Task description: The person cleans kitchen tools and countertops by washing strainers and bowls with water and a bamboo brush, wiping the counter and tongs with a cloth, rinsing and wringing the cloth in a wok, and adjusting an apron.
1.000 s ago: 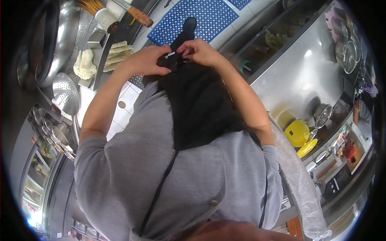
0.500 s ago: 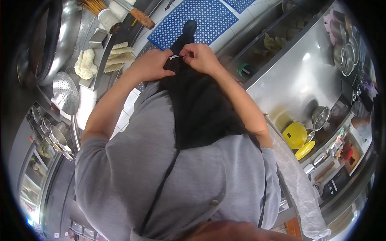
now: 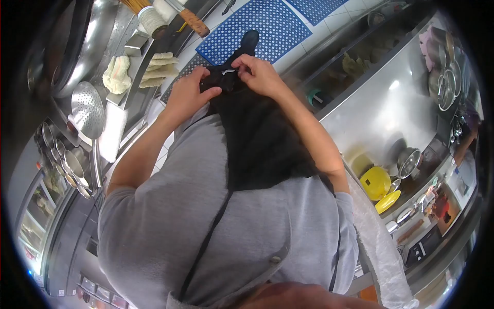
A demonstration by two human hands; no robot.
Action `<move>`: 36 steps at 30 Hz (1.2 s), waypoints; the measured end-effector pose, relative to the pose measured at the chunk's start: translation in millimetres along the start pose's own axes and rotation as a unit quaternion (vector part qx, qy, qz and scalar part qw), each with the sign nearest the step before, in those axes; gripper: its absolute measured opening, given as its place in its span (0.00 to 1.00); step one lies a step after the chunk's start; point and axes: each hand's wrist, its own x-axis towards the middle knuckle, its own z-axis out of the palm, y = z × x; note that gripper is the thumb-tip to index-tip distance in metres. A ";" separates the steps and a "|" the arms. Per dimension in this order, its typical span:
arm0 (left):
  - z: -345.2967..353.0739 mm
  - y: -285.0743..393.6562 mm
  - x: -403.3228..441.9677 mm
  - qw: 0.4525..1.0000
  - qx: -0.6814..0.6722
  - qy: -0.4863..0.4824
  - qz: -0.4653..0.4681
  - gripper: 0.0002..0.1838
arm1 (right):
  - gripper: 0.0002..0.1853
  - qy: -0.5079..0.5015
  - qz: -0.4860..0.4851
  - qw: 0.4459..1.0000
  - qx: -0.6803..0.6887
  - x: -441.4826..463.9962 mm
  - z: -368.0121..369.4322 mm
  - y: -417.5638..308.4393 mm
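Note:
A black apron (image 3: 262,139) hangs over a grey shirt. Near its far end, my left hand (image 3: 193,90) has thumb and fingers around a dark item (image 3: 213,81), seemingly black cloth; what exactly it is stays unclear. A small white tag (image 3: 228,71) shows between the two hands. My right hand (image 3: 256,74) pinches at the black material just right of the tag, its fingertips bent together. Beyond the hands, a black shoe (image 3: 250,39) rests on a blue mat (image 3: 278,26).
A steel counter (image 3: 381,103) runs along the right, with a yellow bowl (image 3: 375,183) and strainers. At left are a perforated ladle (image 3: 88,109), folded cloths (image 3: 117,75) and a brush (image 3: 153,22). Part of another person's arm (image 3: 465,146) shows at far right.
The left hand has turned and its fingers have curled more around the dark item. The right hand stays near the tag, and the view has shifted slightly.

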 end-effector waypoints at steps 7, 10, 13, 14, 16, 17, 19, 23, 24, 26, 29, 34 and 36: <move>-18.2 -9.8 -12.2 0.994 0.082 -0.070 -0.022 0.21 | 0.27 -0.039 -0.068 0.989 -0.122 6.6 -0.7 -13.9; -28.6 -6.2 -11.8 0.991 0.074 -0.107 0.014 0.16 | 0.28 -0.071 -0.064 0.985 -0.144 12.2 -0.3 -15.2; -22.1 -15.1 -7.8 0.988 0.036 -0.109 0.101 0.12 | 0.26 -0.098 -0.067 0.984 -0.135 19.3 -1.5 -11.4; -22.4 -13.3 -5.3 0.987 0.003 -0.124 0.105 0.11 | 0.25 -0.105 -0.071 0.983 -0.130 21.1 -1.8 -8.7; -20.5 -13.8 -2.5 0.982 -0.056 -0.141 0.109 0.10 | 0.22 -0.108 -0.032 0.993 -0.025 22.3 -0.1 3.5; -20.1 -16.3 -1.6 0.980 -0.083 -0.143 0.109 0.10 | 0.21 -0.108 -0.013 0.994 0.027 20.7 -0.7 8.8; -19.0 -16.0 0.9 0.973 -0.139 -0.159 0.091 0.10 | 0.19 -0.088 -0.007 0.996 0.031 7.7 -7.3 12.8; -15.9 -13.5 4.9 0.945 -0.265 -0.194 0.007 0.09 | 0.20 -0.005 0.029 0.998 0.060 -30.4 -14.1 10.1; -15.0 -14.2 6.8 0.934 -0.297 -0.196 -0.016 0.09 | 0.20 0.023 0.038 0.996 0.074 -38.2 -14.9 10.4; -16.9 -9.8 13.7 0.943 -0.259 -0.203 -0.058 0.10 | 0.20 0.027 0.064 0.995 0.065 -54.6 -19.9 7.7; 0.6 -6.9 23.5 0.966 -0.234 -0.111 0.001 0.09 | 0.20 0.022 0.079 0.995 0.059 -70.3 -20.3 3.4; 1.9 -9.1 36.5 0.988 -0.065 -0.039 0.134 0.11 | 0.16 0.050 0.064 0.997 0.006 -66.0 -18.4 -2.5; 6.9 -12.7 36.6 0.977 -0.028 0.018 0.212 0.12 | 0.14 0.097 0.047 0.992 -0.067 -57.4 -20.5 -16.3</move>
